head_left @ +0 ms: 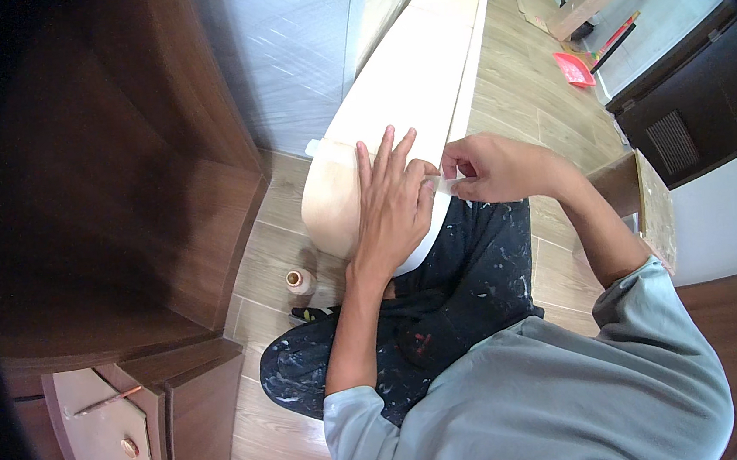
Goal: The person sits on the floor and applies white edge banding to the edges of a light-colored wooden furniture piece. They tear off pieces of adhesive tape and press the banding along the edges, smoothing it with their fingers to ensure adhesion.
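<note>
A long white panel [412, 73] with a pale tan section [330, 194] at its near end slants away from my lap. My left hand [392, 197] rests on it, three fingers stretched out and spread over the surface. Its bent index finger and thumb close on a short pale strip, which looks like tape [443, 185], at the panel's right edge. Just right of that edge, my right hand [490, 169] pinches the strip's other end between thumb and fingertips. A whitish tab [312, 147] sticks out from the panel's left edge.
A small open bottle [300, 281] stands on the wood-look floor, left of my knee. Dark brown cabinetry [122, 216] rises at the left. A wooden box-like piece [647, 206] is by my right elbow. Far right lies a red dustpan [575, 70] near a dark louvred door [682, 106].
</note>
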